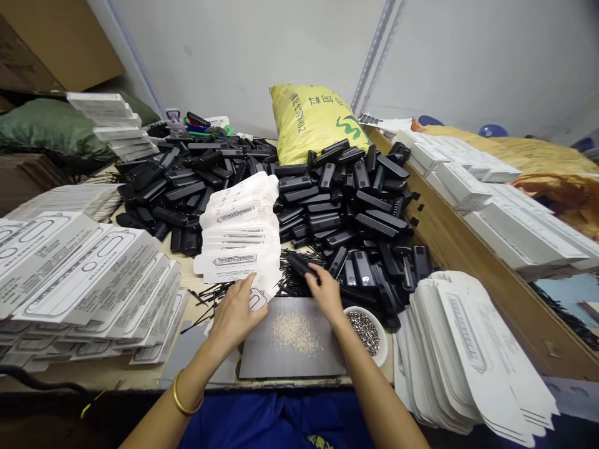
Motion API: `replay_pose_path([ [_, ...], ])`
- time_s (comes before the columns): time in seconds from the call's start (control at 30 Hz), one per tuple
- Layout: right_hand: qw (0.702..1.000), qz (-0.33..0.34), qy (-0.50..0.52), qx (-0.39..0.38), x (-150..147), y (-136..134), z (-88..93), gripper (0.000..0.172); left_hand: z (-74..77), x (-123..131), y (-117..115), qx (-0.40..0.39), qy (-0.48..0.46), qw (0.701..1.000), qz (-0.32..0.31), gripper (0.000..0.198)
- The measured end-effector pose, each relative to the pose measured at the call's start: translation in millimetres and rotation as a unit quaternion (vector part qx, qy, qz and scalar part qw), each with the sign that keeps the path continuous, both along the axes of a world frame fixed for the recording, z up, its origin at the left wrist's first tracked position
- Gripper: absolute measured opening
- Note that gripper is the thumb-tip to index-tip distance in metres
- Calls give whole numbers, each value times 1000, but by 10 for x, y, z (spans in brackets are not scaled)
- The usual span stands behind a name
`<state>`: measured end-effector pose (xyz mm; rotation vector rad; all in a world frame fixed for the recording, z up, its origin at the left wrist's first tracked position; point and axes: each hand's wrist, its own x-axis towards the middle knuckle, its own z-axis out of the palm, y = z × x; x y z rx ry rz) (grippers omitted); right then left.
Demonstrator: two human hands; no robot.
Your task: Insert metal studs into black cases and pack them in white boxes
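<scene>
My left hand (238, 313) is closed on a white printed flat carton (260, 294), thumb on one side and fingers on the other. That carton is at the near end of a fanned row of flat cartons (238, 240). My right hand (326, 292) grips the end of a long black plastic piece (299, 265) between thumb and fingers. Under this piece lie many thin black strips (294, 284). Below both hands is a grey metal plate (262, 349) with pale crumbs (297, 333) scattered on it. Beside my right forearm stands a white bowl (384, 343) of small metal parts (364, 332).
Heaps of black plastic pieces (322, 206) cover the back of the table. Stacks of printed cartons stand at left (88, 274) and right (468, 349). A yellow sack (313, 121) leans at the back. White boxes (519, 224) line up beyond a wooden board (472, 268).
</scene>
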<state>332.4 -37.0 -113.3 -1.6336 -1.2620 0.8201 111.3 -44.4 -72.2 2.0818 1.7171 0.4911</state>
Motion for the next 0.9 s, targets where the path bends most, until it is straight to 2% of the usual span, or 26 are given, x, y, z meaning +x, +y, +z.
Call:
replay_pose_path([
  [0.07, 987, 5, 153, -38, 202, -69, 181, 39, 11, -24, 40, -8, 46, 999, -21, 63],
  [0.13, 966, 74, 236, -76, 324, -135, 377, 38, 37, 17, 46, 5, 57, 996, -68, 63],
  [0.23, 961, 132, 211, -122, 273, -181, 566, 35, 68, 146, 3, 25, 46, 990, -130, 62],
  [0.37, 958, 201, 150, -141, -63, -153, 631, 36, 33, 271, -94, 38, 16, 993, -114, 65],
  [0.43, 965, 207, 124, -106, -196, -119, 636, 38, 11, 282, -112, 44, 5, 993, -110, 67],
  [0.57, 973, 220, 63, -22, -203, 3, 505, 40, 16, 226, -52, 54, -77, 994, -58, 65],
  [0.63, 980, 186, -58, -29, -116, 74, 330, 31, 30, 194, -19, 50, -140, 989, -8, 63],
  [0.67, 976, 163, -140, -41, -71, 101, 227, 24, 34, 189, -14, 43, -170, 984, 13, 63],
  [0.73, 964, 149, -214, -58, -6, 130, 25, 6, 29, 207, -30, 19, -226, 973, 35, 65],
  [0.77, 960, 152, -227, -61, 13, 134, -60, 4, 19, 232, -47, 7, -247, 968, 35, 67],
  [0.83, 959, 157, -228, -53, 39, 130, -175, 10, -10, 300, -81, -5, -269, 963, 28, 68],
  [0.9, 963, 152, -219, -33, 76, 123, -213, 13, -44, 371, -96, -1, -264, 964, 20, 67],
])
